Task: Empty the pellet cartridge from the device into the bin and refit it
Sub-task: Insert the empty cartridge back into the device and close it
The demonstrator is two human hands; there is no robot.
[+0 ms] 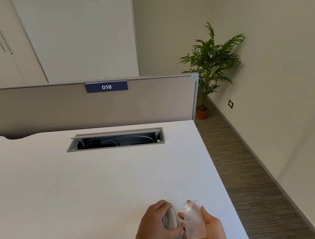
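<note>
My left hand (156, 226) is wrapped around a small grey device (170, 218) that rests on the white desk (81, 193) near its front right corner. Just to its right, my right hand (205, 230) holds a clear, rounded plastic cartridge (193, 220) upright, apart from the device by a narrow gap. The cartridge looks see-through with a faint haze inside; I cannot tell whether pellets are in it. No bin is in view.
An open cable tray (114, 140) is cut into the desk at the back. Behind it stands a grey partition (47, 110) with a blue "018" label (106, 86). Striped carpet floor (242, 167) runs along the desk's right edge, with a potted plant (211, 63) in the far corner.
</note>
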